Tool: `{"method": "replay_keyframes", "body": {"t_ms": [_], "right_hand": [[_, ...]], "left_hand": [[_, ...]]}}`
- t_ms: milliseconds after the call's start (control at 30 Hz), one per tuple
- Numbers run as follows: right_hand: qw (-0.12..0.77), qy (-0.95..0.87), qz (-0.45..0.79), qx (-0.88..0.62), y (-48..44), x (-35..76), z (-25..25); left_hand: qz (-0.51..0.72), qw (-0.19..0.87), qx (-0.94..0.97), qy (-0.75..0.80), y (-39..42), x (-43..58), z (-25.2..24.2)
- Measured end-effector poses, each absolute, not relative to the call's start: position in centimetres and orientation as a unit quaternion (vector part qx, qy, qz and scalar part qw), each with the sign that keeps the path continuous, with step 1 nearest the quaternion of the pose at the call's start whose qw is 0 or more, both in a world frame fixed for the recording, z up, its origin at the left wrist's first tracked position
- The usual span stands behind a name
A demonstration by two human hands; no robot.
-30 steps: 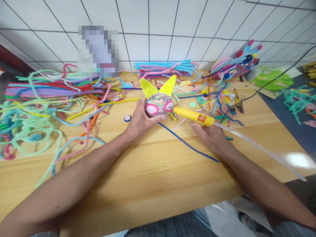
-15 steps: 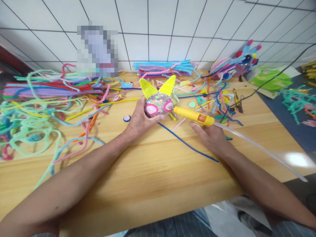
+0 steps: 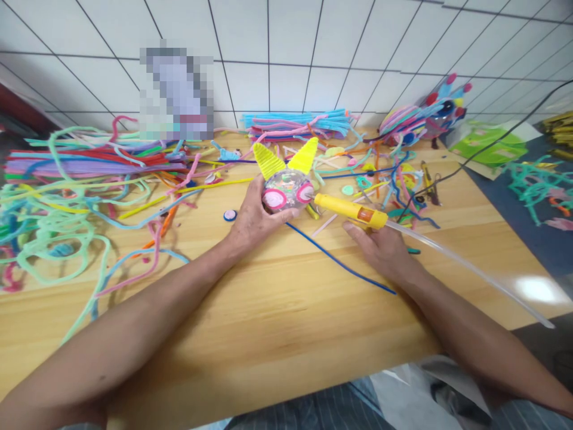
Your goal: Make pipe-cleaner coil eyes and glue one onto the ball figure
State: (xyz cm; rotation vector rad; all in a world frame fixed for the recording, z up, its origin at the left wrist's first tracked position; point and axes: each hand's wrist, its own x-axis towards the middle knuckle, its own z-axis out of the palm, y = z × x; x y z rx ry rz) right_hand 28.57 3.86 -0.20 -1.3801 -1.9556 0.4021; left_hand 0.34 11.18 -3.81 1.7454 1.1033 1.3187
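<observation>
Gripping yellow-eared craft head [image 3: 290, 179] with curled fingers of left hand [image 3: 256, 220]; aiming glue gun [image 3: 350, 210], clasped in half-hidden fingers of right hand [image 3: 380, 246], at head's gun-side pink-rimmed eye [image 3: 304, 191].

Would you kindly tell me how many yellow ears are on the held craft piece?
2: one yellow ear toward the left hand, a second yellow ear nearer the yellow glue gun, both atop the craft piece. Its back is out of view, so others may be hidden.
</observation>
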Motion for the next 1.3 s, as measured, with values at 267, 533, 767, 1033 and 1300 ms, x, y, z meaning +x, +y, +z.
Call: {"method": "replay_keyframes", "body": {"t_ms": [267,533,767,1033,1300], "right_hand": [[0.351,-0.754,0.163,-0.531,3.93,28.43,-0.23],[0.357,-0.748,0.168,-0.533,3.83,28.18,0.27],[0.340,-0.754,0.162,-0.538,3.70,27.99,0.56],[0.355,-0.737,0.175,-0.547,3.78,28.23,-0.03],[0.343,-0.738,0.180,-0.552,3.70,28.06,0.19]], "left_hand": [[0.506,0.342,0.669,0.423,11.16,0.49,-3.70],[0.503,0.334,0.675,0.425,11.09,0.32,-3.93],[0.498,0.328,0.682,0.423,11.11,0.25,-3.93],[0.497,0.321,0.684,0.426,11.14,0.39,-3.78],[0.494,0.322,0.684,0.429,11.10,0.34,-3.76]]}}
